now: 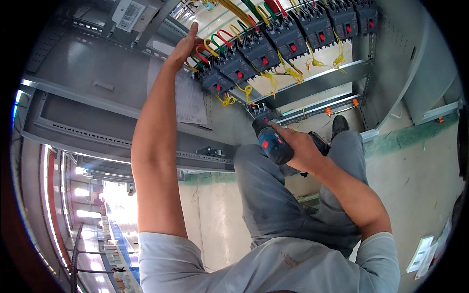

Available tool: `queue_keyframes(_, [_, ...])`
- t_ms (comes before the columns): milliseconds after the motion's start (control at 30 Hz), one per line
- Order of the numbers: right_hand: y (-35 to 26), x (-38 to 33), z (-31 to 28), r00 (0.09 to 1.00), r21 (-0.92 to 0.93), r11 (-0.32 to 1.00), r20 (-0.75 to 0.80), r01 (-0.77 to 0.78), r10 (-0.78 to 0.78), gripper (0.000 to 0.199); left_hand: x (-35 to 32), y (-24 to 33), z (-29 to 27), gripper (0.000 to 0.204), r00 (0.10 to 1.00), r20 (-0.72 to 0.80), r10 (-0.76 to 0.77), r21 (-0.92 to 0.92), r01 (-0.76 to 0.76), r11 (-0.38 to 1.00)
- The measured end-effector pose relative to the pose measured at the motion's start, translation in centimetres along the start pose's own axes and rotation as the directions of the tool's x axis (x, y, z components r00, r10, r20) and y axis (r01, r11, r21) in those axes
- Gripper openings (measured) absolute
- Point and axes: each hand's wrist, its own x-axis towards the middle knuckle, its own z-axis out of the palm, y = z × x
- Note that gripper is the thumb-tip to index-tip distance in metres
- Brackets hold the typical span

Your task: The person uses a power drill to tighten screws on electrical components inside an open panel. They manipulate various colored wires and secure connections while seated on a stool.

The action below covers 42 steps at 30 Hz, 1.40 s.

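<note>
a person's two bare arms reach from the lower edge of the view into an open grey metal electrical cabinet (97,73). the view is tilted and bent by the wide lens.

the left hand (183,49) is stretched up and away, resting against the end of a row of dark circuit breakers (273,39). its fingers are extended, one pointing upward, and the palm lies on the looped wires beside the first breaker. whether that grip is pinching a wire cannot be told, since the fingertips are hidden behind the hand.

the right hand (303,149) is lower and nearer the body, its grip pressed together around the handle of a blue and black cordless drill (273,141). the drill has a red switch on its side and its nose points up toward the underside of the breaker row, near a small dark block on the mounting rail (312,85).

the breakers run in a slanting line across the top of the view, each with a red button. red, green and yellow wires (220,41) arch over their tops, and yellow wire ends (293,73) hang loose below them. a printed paper sheet (190,100) hangs on the cabinet panel just below the left wrist.

the person wears a light blue shirt and grey trousers (273,195), with one dark shoe (339,124) on the cabinet base. the floor (420,171) is pale concrete with a green stripe.
</note>
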Motion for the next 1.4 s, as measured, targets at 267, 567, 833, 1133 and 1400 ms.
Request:
queue_keyframes(267, [0.3,0.0,0.1,0.998,0.021,0.998,-0.019,0.055,-0.055,0.073,0.8,-0.5,-0.6,0.106,0.994,0.109,-0.020,0.046,0.015,0.999])
queue_keyframes(567, [0.9,-0.2,0.0,0.988,0.005,0.992,-0.096,0.125,-0.124,0.069,-0.8,2.0,2.0,0.100,0.968,-0.055,0.243,0.081,-0.239,0.968])
queue_keyframes(833, [0.2,-0.1,0.9,0.995,0.033,0.994,-0.008,0.102,-0.102,0.069,0.1,2.6,2.6,0.091,0.926,0.168,0.339,0.090,-0.356,0.930])
queue_keyframes(1133, [1.1,0.0,1.8,0.993,-0.039,0.992,-0.011,0.117,-0.118,0.064,0.9,2.2,2.9,0.093,0.968,0.067,0.244,0.059,-0.248,0.967])
queue_keyframes(1400, [1.5,-0.2,1.9,0.996,-0.010,0.996,0.003,0.084,-0.084,0.067,-1.7,4.4,4.3,0.088,0.890,0.033,0.454,0.143,-0.454,0.879])
